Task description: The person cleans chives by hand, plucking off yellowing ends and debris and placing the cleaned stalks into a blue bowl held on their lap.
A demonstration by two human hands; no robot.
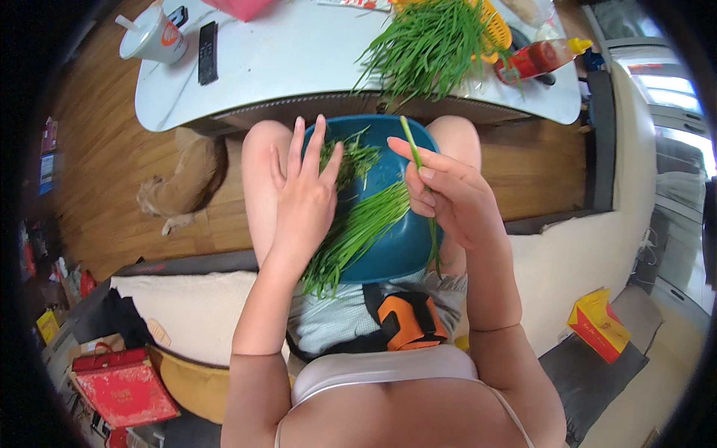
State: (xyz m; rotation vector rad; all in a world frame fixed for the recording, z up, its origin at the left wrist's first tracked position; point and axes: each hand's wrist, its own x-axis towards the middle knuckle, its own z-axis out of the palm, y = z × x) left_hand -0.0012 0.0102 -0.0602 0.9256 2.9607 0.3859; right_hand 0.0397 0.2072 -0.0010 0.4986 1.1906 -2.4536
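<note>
A blue plastic basin [386, 257] rests on my lap between my knees. Inside it, a bundle of long green garlic chives [364, 218] lies slantwise, its leafy ends hanging over the near left rim. A heap of short trimmings [358, 159] sits at the far left of the basin. My left hand [308, 173] is spread above the basin's left side, fingers apart and holding nothing. Between thumb and fingers, my right hand [448, 185] pinches a chive stalk [411, 140], pale end pointing up and leaves trailing down past the basin's right rim.
A white table [291, 50] stands ahead, bearing a large chive pile [431, 50], a yellow plastic basket [496, 25], a red sauce bottle [532, 60], a remote control [208, 53] and a lidded cup [154, 36]. A tan dog [187, 173] lies on the wooden floor at left.
</note>
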